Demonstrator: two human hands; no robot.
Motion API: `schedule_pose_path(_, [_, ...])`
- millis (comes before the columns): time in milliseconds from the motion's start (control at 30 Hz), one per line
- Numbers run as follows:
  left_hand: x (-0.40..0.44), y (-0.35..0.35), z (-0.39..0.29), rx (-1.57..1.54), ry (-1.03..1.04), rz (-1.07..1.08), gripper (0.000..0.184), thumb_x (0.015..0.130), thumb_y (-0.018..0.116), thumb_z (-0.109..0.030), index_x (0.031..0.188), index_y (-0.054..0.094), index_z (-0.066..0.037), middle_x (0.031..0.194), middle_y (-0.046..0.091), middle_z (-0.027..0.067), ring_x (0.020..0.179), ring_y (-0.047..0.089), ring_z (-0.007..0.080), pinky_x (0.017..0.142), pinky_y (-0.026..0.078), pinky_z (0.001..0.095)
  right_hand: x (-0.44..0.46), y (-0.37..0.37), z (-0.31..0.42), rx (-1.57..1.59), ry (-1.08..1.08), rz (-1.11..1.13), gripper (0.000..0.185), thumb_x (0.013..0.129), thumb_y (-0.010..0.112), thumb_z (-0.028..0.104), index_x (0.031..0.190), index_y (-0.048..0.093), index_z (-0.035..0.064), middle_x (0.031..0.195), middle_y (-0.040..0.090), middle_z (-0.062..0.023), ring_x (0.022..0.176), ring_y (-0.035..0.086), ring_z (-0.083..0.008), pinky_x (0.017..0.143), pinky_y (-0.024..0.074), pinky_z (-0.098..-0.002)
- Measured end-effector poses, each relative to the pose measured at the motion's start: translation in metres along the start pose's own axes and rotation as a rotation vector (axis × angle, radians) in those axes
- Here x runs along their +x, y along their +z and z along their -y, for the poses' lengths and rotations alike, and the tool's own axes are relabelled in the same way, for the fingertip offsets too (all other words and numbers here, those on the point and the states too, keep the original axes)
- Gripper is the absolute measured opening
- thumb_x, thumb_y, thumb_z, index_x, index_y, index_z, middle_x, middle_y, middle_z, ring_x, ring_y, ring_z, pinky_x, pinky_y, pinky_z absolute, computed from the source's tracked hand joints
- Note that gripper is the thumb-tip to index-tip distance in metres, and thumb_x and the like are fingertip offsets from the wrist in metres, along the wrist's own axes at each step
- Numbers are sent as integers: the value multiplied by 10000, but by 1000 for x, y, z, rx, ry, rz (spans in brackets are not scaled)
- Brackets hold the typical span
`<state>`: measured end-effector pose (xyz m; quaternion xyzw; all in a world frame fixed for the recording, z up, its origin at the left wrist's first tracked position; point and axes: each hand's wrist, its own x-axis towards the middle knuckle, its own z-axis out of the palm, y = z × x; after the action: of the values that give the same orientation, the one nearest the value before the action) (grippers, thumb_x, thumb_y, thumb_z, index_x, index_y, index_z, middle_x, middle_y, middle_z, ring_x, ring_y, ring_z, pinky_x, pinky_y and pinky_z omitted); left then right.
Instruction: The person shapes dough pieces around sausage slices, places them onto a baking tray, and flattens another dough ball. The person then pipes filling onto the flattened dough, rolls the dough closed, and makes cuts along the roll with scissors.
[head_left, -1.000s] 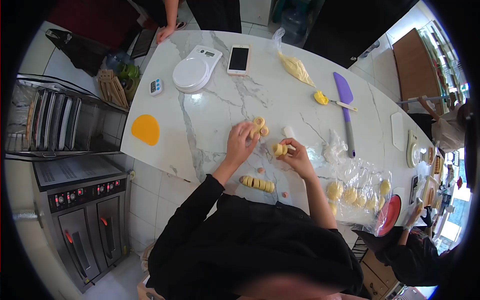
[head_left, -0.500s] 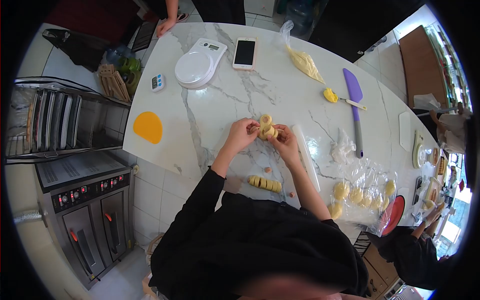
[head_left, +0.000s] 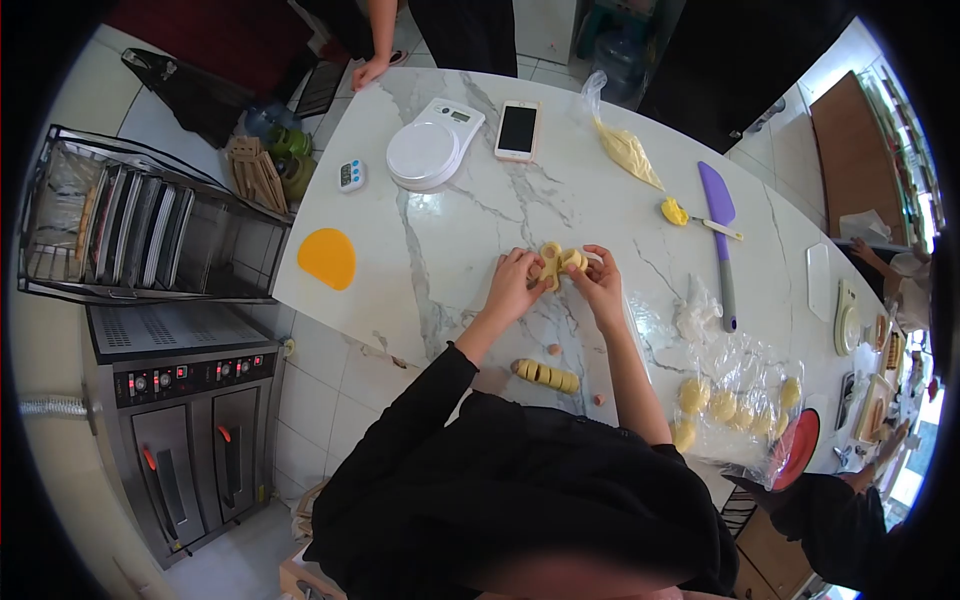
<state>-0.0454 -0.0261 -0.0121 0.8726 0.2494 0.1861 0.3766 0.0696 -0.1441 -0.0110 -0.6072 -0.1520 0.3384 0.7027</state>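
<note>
Works well inside the edges of the white, grey-veined marble table [head_left: 455, 245], with room before the white-bordered, black-screened smartphone [head_left: 518, 130]. Pinches the pale-yellow cluster of dough rings [head_left: 573, 260] with the right hand [head_left: 601, 282]; touches its left side with the curled left hand [head_left: 514, 282], too hidden to tell how closed. Reaches forward with both, beyond the sliced yellow dough roll [head_left: 547, 376], angling inward.
</note>
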Motion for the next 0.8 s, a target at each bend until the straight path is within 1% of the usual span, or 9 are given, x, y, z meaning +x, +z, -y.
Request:
schedule_pose_path(33, [-1, 1, 0, -22, 29, -43, 268, 700, 722, -169, 897, 572, -67, 919, 556, 96, 888, 512, 306, 771, 421, 379, -1, 1, 2, 11, 3, -6, 302, 792, 672, 65, 1051, 526, 11, 873, 622, -47, 738, 557, -65, 629, 446, -194])
schedule_pose_path(133, [-3, -2, 3, -71, -64, 88, 261, 712, 722, -177, 904, 594, -55, 853, 569, 98, 816, 549, 297, 731, 448, 369, -8, 1, 6, 6, -12, 4, 321, 769, 693, 46, 1046, 536, 1, 897, 624, -59, 764, 572, -77, 647, 475, -202])
schedule_pose_path(233, [2, -12, 7, -34, -6, 121, 273, 723, 720, -178, 936, 613, -44, 826, 592, 106, 711, 572, 276, 653, 467, 349, -13, 1, 3, -93, -56, 52, 311, 757, 701, 32, 1028, 554, -6, 925, 618, -49, 793, 571, -76, 676, 485, -205])
schedule_pose_path(333, [7, -21, -10, 47, 244, -149, 265, 760, 699, -184, 974, 621, -49, 861, 621, 98, 716, 609, 223, 646, 486, 302, -18, 10, 4, -156, -72, 70, 309, 739, 712, 18, 1010, 567, -13, 932, 619, -57, 807, 581, -86, 681, 494, -214])
schedule_pose_path(433, [8, -37, -39, -563, -233, 217, 224, 803, 664, -187, 967, 621, -41, 951, 624, 95, 830, 620, 170, 714, 501, 248, -21, 18, 9, -84, -98, 120, 297, 733, 712, 16, 997, 577, -10, 925, 622, -70, 818, 590, -103, 706, 502, -222])
schedule_pose_path(533, [19, -32, -13, -907, -254, 322, 208, 819, 648, -162, 973, 592, -35, 966, 627, 83, 893, 611, 145, 742, 508, 274, -20, 17, 17, 50, -88, 159, 248, 754, 685, 24, 979, 585, -6, 899, 629, -82, 832, 596, -120, 753, 506, -243])
schedule_pose_path(700, [28, -30, -2, -1443, -551, 478, 282, 823, 630, -136, 1072, 528, -51, 996, 612, 96, 870, 610, 165, 756, 518, 275, -15, 12, 17, 607, 135, 182, 228, 805, 612, 27, 1022, 544, 4, 893, 620, -76, 857, 589, -128, 777, 486, -249])
schedule_pose_path(733, [29, -26, 2, -1536, -588, 498, 298, 824, 627, -135, 1088, 516, -55, 995, 611, 99, 870, 609, 167, 759, 520, 275, -15, 13, 18, 598, 126, 150, 229, 806, 605, 24, 1024, 538, 0, 889, 619, -76, 844, 590, -129, 769, 487, -249])
schedule_pose_path(800, [34, -23, 6, -1483, -622, 509, 303, 818, 631, -124, 1093, 522, -56, 999, 609, 97, 866, 607, 161, 780, 516, 262, -14, 17, 18, 579, 105, 83, 231, 810, 593, 17, 1030, 527, -7, 883, 615, -75, 820, 593, -130, 751, 490, -250])
